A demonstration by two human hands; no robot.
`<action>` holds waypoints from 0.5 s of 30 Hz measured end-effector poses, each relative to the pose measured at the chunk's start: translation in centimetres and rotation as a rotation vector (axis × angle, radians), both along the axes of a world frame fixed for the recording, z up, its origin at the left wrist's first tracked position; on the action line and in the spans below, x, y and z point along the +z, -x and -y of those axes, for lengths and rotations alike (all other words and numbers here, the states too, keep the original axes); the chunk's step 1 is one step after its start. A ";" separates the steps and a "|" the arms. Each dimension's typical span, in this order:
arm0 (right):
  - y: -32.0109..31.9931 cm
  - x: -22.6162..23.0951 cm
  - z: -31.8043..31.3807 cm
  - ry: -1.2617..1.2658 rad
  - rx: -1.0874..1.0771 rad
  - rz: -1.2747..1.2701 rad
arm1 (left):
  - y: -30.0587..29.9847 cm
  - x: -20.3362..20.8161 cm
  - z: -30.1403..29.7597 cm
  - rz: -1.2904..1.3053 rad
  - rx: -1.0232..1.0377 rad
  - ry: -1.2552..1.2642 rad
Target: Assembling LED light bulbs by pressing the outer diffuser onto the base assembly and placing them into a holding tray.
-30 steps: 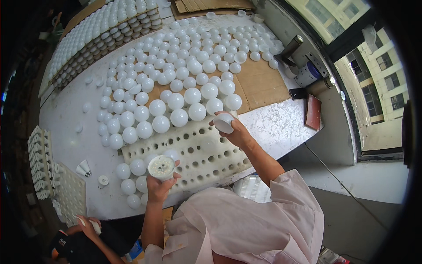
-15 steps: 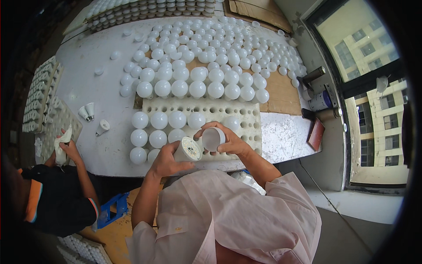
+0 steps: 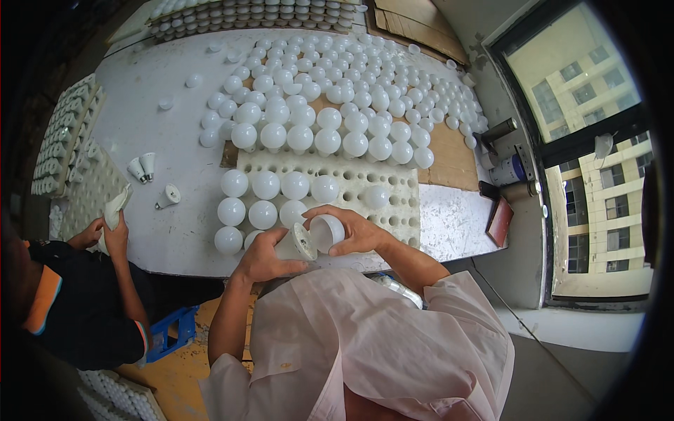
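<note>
My left hand (image 3: 261,258) grips a white LED bulb base (image 3: 293,245), its round chip board tilted toward the right. In my right hand (image 3: 357,230) is a white dome bulb cover (image 3: 326,234), its hollow side facing the base. The two parts are very close at their rims; whether they touch I cannot tell. Just beyond my hands lies a white tray with holes (image 3: 404,188), with rows of round white bulbs (image 3: 295,185) standing in its left part and one bulb (image 3: 377,196) farther right.
Many white bulb covers (image 3: 337,74) spread over the table (image 3: 133,91). Three bulb bases (image 3: 168,196) lie at left, near a co-worker's hands (image 3: 116,235) holding a whitish thing (image 3: 116,206). Along the right edge are a dark red flat case (image 3: 499,223) and a cylindrical container (image 3: 507,170).
My hands have brought the cover and base together, turning their open faces toward each other. The co-worker's hands have shifted. The whole view has moved slightly.
</note>
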State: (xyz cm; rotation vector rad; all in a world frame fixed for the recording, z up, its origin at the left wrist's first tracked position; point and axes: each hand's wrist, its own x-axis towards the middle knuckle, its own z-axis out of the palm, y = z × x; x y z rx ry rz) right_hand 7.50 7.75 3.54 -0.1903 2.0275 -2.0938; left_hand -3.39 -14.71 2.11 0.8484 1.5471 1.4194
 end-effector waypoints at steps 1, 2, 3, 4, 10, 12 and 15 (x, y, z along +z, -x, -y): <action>0.1 0.1 0.1 -0.034 0.011 0.003 | 0.1 0.1 0.1 -0.018 -0.007 0.023; 0.1 0.2 0.2 -0.035 0.010 0.004 | 0.1 0.3 0.2 -0.036 -0.015 0.045; 0.1 0.2 0.4 -0.100 0.027 -0.011 | 0.2 0.5 0.2 -0.035 -0.016 0.044; 0.2 0.3 0.6 -0.165 0.043 -0.027 | 0.2 0.7 0.2 -0.080 -0.022 0.072; 1.0 2.4 1.8 -0.471 0.151 0.000 | 0.2 0.9 0.2 -0.195 -0.035 0.177; 1.0 2.0 1.8 -0.482 0.162 -0.021 | 0.2 0.9 0.2 -0.228 -0.047 0.206; 1.2 2.0 1.7 -0.508 0.206 0.005 | 0.1 0.7 0.1 -0.272 -0.051 0.207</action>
